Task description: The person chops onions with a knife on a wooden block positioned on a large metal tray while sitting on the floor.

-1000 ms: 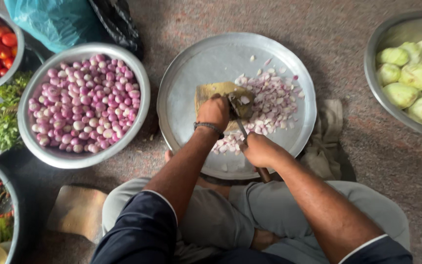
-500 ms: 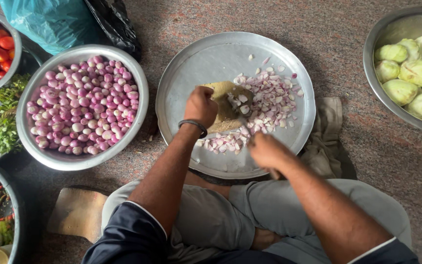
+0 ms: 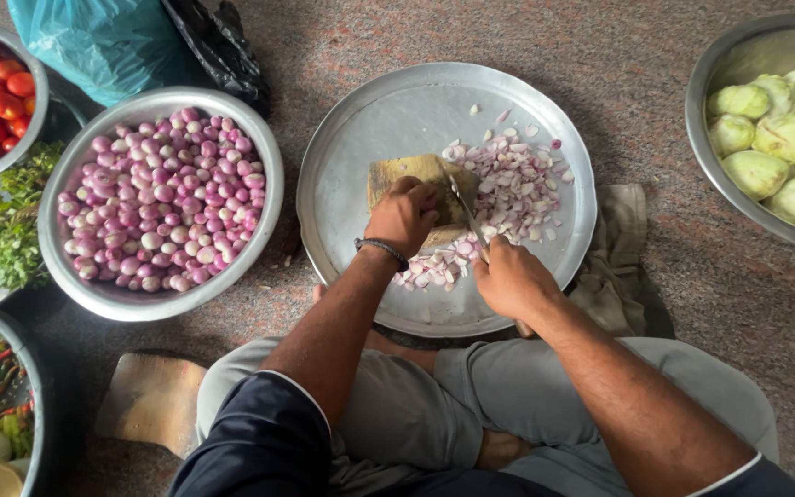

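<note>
Knife [image 3: 465,213] clenched in right hand [image 3: 510,276] grip, blade beside left hand [image 3: 404,213] (fingers curled, pressing down on the wooden block [image 3: 397,172]); chopped shallots [image 3: 517,189] alongside.

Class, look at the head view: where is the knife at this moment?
The knife is near the picture's centre, held in the right hand, its blade over the wooden block on the round tray, between the left hand and the chopped onion.

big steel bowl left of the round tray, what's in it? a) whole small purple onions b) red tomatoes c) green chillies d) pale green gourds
a: the steel bowl left of the round tray is heaped with small purple onions, whole and peeled.
</note>
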